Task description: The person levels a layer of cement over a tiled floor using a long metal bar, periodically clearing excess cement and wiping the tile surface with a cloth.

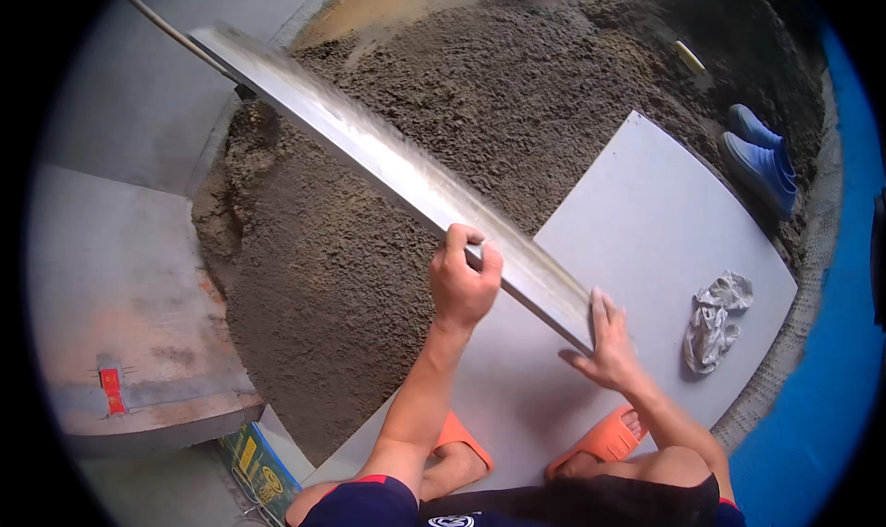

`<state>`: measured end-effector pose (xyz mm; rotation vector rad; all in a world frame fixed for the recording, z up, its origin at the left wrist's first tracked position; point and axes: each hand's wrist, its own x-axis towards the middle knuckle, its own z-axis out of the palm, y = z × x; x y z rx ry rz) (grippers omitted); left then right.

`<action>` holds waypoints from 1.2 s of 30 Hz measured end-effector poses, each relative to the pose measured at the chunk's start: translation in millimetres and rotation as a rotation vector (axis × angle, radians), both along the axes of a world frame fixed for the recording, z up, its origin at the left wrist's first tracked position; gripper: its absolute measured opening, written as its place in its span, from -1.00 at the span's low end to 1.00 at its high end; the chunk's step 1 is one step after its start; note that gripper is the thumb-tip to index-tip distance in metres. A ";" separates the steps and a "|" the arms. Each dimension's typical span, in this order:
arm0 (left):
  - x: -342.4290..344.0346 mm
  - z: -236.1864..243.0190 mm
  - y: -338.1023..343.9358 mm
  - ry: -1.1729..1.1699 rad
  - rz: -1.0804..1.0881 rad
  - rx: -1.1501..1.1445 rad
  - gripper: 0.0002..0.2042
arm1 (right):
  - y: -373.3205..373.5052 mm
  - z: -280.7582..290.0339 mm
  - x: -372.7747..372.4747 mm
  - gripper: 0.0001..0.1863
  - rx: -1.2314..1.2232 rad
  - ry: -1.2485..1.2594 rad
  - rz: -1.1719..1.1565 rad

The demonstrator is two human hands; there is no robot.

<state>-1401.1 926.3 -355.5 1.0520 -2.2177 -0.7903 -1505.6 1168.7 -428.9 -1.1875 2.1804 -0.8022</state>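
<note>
Nearest me, a sleeve [374, 504]; left hand [464, 278] grips the bar [388, 162], right hand [611, 347] cups its end. I'd judge the sand [305, 278] part-smoothed, lumpy beyond, far edge unclear.

Shines silver with a whitish glare along the long straight metal bar [383, 164]. Runs mottled grey-brown over the coarse, sand-like heap [314, 269], plain pale grey over the flat, angular board [637, 213]. Turns orange on the open-toed slippers [604, 437], blue on the rounded clogs [759, 169], whitish on the crumpled plastic wrapping [712, 335]. Goes green with yellow markings on the boxy package [265, 473], navy with red trim on the fabric sleeve [369, 505].
</note>
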 end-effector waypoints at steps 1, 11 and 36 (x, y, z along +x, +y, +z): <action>-3.6 8.9 10.6 0.027 -0.060 0.010 -0.75 | -10.7 16.9 -3.8 0.04 -0.038 -0.022 -0.042; -75.9 -8.2 56.6 0.579 -0.363 0.226 -0.43 | 45.5 67.3 -59.7 0.02 -0.413 -0.005 -0.449; -350.2 -177.9 70.2 -0.640 -0.755 -0.417 -0.16 | 144.6 40.8 -118.0 -0.08 -0.480 -0.048 -0.810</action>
